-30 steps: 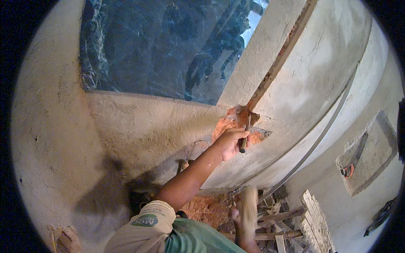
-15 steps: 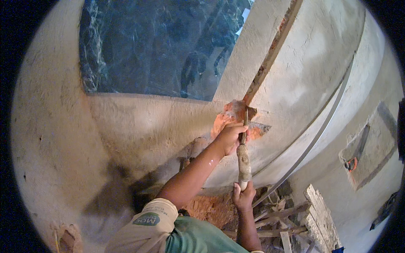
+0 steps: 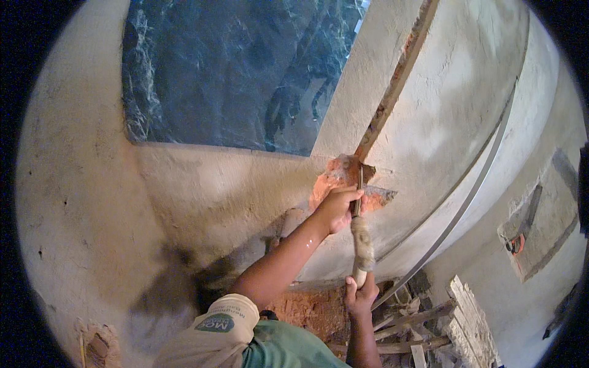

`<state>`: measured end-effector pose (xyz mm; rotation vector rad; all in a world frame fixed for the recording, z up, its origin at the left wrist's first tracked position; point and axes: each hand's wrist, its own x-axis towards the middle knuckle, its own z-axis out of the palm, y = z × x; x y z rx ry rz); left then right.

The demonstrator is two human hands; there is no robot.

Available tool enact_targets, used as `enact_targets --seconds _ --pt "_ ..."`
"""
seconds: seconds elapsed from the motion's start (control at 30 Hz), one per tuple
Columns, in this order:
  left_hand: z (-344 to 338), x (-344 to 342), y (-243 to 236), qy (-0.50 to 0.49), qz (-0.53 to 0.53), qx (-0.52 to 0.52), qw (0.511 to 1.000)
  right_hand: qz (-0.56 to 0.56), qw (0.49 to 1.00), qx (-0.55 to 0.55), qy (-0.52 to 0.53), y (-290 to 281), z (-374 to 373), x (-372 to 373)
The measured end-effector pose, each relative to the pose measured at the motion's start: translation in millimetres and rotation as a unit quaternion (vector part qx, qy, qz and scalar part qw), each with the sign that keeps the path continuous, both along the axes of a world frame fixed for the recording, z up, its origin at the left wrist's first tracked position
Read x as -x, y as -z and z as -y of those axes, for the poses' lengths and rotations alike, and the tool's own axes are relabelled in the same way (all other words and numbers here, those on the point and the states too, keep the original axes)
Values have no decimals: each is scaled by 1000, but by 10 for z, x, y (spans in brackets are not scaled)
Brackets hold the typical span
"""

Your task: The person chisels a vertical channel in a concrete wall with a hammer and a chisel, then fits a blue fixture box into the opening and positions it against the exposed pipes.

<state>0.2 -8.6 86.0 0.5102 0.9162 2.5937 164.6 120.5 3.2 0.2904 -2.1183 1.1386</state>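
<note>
My left hand [image 3: 337, 210] is wrapped round a narrow metal chisel [image 3: 358, 207], thumb along its shaft. The chisel's tip meets a broken patch [image 3: 337, 175] of wall where orange brick shows through the plaster. Lower down, my right hand [image 3: 361, 297] grips the pale end of a thick, worn, club-like mallet [image 3: 362, 244]. In this view the mallet's blotchy head lines up with the chisel's butt; whether they touch, I cannot tell. Above the broken patch, a straight groove [image 3: 392, 98] cut into the plaster runs up to the right.
A dark, glossy sheet-covered opening [image 3: 227, 80] is at upper left. A long metal strip [image 3: 466, 202] curves across the right side. Broken planks [image 3: 472, 325] and rubble [image 3: 307, 313] lie below. An orange-handled tool [image 3: 515, 244] rests in a wall recess at right.
The whole view has shifted slightly, so the wall and dark sheet sit a little lower. Both hands keep their holds on the chisel and mallet.
</note>
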Motion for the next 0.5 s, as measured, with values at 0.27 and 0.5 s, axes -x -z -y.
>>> enact_targets --seconds 0.27,0.5 --pt "-140 -44 -32 3 -3 -3 1000 -49 983 -165 71 297 -248 121" --pt "-110 -98 -89 -11 22 -14 1000 -148 985 27 -85 210 -293 104"
